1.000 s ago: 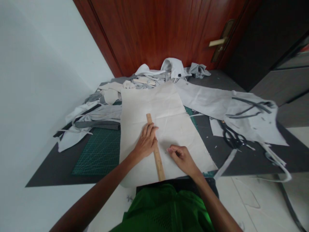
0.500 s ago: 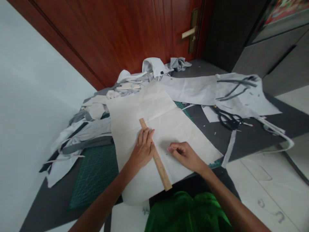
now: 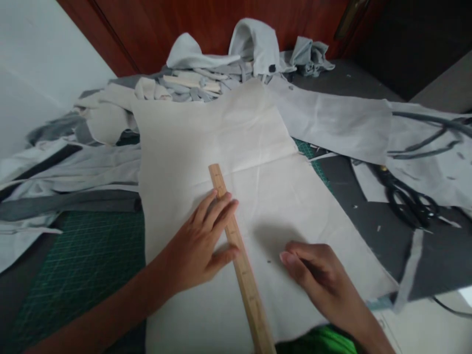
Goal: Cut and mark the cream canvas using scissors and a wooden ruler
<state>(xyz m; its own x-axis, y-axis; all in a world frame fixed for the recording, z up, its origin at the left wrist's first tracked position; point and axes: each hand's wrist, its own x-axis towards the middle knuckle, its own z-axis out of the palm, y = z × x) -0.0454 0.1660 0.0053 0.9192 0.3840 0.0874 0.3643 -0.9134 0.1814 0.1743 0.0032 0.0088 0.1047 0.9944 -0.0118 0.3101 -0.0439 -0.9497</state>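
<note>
A wooden ruler [image 3: 246, 275] lies slantwise across a large cream cloth piece [image 3: 177, 142]. My left hand [image 3: 206, 231] rests on the ruler's upper part, fingers stretched out flat and the thumb at its edge. To the right of the ruler, my right hand [image 3: 320, 273] hovers low over or rests on the cloth; I cannot tell which. Its thumb and forefinger are pinched together, and anything between them is hidden. A tiny dark mark [image 3: 269, 261] shows on the cloth between the ruler and my right hand.
A green cutting mat [image 3: 88, 260] shows from under the cloth at left. Grey and white fabric scraps [image 3: 110, 113] pile up at left and back. Black-handled scissors [image 3: 409, 196] lie at right, near a long pale cloth strip [image 3: 342, 118]. A reddish door [image 3: 177, 24] stands behind.
My view has come closer to the cloth. My left fingers still lie on the ruler, slightly more spread. The right hand stays pinched, now a little farther from the ruler.
</note>
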